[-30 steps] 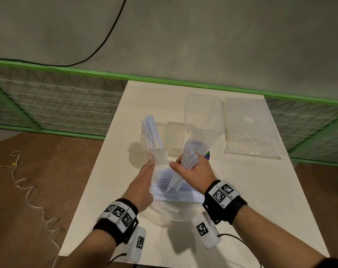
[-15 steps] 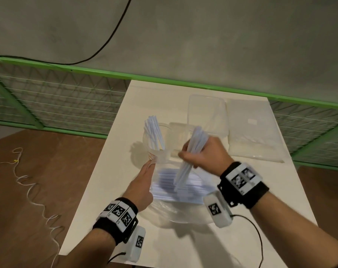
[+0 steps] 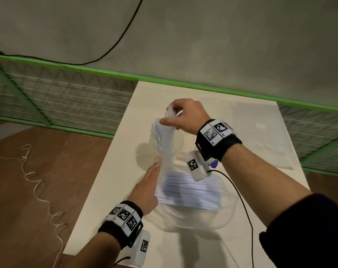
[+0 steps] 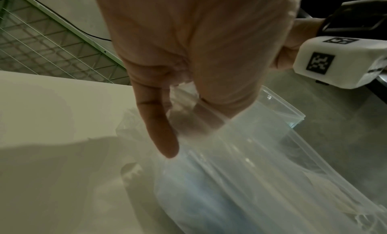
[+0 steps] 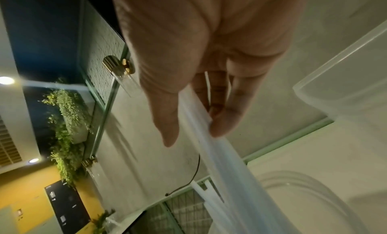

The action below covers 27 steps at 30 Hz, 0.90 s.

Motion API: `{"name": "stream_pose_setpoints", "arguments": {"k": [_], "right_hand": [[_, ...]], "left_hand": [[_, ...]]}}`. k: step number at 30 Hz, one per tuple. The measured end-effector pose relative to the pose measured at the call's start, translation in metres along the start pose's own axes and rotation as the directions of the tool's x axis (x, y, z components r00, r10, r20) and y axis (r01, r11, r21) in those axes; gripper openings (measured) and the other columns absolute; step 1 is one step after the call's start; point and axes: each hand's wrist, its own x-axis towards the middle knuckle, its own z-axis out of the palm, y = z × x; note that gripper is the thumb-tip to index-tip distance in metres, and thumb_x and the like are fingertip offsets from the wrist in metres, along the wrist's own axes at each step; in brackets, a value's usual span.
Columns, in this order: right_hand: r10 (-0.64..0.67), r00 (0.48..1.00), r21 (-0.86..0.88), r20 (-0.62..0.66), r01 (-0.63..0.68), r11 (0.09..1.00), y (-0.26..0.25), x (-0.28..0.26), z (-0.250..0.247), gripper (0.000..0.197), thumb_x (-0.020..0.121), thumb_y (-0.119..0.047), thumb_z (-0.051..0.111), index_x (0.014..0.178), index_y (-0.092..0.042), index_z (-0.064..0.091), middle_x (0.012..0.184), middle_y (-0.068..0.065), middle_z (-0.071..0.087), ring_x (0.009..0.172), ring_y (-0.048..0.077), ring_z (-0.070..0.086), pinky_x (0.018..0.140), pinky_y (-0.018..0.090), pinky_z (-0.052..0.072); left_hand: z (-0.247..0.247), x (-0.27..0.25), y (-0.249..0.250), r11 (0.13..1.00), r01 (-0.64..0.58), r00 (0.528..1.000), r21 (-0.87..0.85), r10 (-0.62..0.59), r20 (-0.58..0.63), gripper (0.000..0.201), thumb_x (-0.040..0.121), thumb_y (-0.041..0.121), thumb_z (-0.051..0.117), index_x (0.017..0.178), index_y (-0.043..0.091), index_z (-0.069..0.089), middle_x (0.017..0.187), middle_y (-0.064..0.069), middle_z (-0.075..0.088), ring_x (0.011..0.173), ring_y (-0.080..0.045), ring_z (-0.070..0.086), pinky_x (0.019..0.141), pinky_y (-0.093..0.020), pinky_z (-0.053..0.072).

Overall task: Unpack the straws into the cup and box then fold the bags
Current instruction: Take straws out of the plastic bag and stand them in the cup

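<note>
My right hand [image 3: 171, 115] grips a bundle of white straws [image 3: 164, 136] by its top end, their lower ends inside the clear cup [image 3: 178, 146] with other straws. In the right wrist view the straws [image 5: 209, 138] run down from my right hand [image 5: 192, 134] toward the cup rim [image 5: 303, 188]. My left hand [image 3: 156, 167] pinches the mouth of the clear bag [image 3: 187, 192], which lies on the table with several straws inside. In the left wrist view my left hand [image 4: 178, 134] holds the bag's plastic [image 4: 251, 171]. The clear box [image 3: 218, 111] sits behind the cup, partly hidden by my right hand.
A second clear bag [image 3: 261, 136] lies flat at the back right of the white table [image 3: 114, 209]. A green mesh fence [image 3: 67, 97] runs behind the table. A white cord [image 3: 38, 182] trails on the wooden floor to the left.
My right hand lifted a bundle of straws out of the bag and carried it back and left to the cup. The left hand stayed on the bag's mouth.
</note>
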Motion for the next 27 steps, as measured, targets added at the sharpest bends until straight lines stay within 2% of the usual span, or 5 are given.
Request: {"name": "stream_pose_setpoints", "arguments": {"k": [3,6,9,14,27], "right_hand": [[-0.062,0.991,-0.058,-0.117,0.056,0.997,0.001,-0.009,-0.007,0.061,0.075,-0.049,0.078,0.123,-0.018,0.059,0.111,-0.004,0.056,0.093,0.012,0.055,0.082,0.024,0.044],[-0.175,0.958,-0.046,-0.229,0.169,0.985,-0.005,-0.036,-0.016,0.020,0.083,-0.023,0.066,0.102,-0.019,0.065,0.098,-0.005,0.062,0.080,0.011,0.056,0.077,0.028,0.047],[-0.243,0.970,-0.045,0.004,0.243,0.969,-0.006,-0.084,0.001,0.019,0.077,-0.005,0.056,0.085,-0.015,0.070,0.084,-0.001,0.069,0.072,0.016,0.059,0.074,0.029,0.047],[0.025,0.883,-0.314,0.468,0.139,0.939,0.047,-0.141,0.086,0.031,0.085,-0.004,0.049,0.109,-0.011,0.066,0.113,0.012,0.063,0.103,0.033,0.059,0.087,0.040,0.048],[0.051,0.931,-0.596,0.360,0.188,0.780,0.085,-0.178,0.145,0.033,0.089,0.002,0.050,0.121,-0.003,0.052,0.123,0.016,0.054,0.115,0.036,0.047,0.093,0.045,0.040]], "left_hand": [[0.000,-0.002,0.000,1.000,0.000,1.000,-0.006,0.000,-0.005,0.106,0.072,-0.019,0.042,0.159,0.032,0.007,0.161,0.029,-0.003,0.139,-0.010,0.038,0.108,-0.021,0.039],[0.001,-0.001,0.001,1.000,0.004,1.000,-0.013,-0.004,-0.007,0.109,0.071,-0.016,0.043,0.158,0.038,0.005,0.160,0.032,-0.004,0.134,-0.013,0.045,0.106,-0.029,0.044],[0.004,0.004,0.003,1.000,0.012,1.000,0.016,-0.012,-0.008,0.107,0.072,-0.014,0.045,0.158,0.034,0.003,0.162,0.025,-0.007,0.141,-0.016,0.037,0.112,-0.030,0.040],[0.010,0.006,0.009,1.000,0.007,1.000,0.030,-0.008,0.008,0.102,0.074,-0.018,0.046,0.158,0.025,0.008,0.165,0.019,-0.006,0.147,-0.014,0.029,0.109,-0.018,0.029],[0.028,-0.006,0.006,1.000,-0.001,0.999,0.021,0.002,-0.037,0.107,0.070,-0.019,0.043,0.158,0.031,0.008,0.163,0.024,-0.003,0.143,-0.012,0.034,0.106,-0.029,0.043]]}}
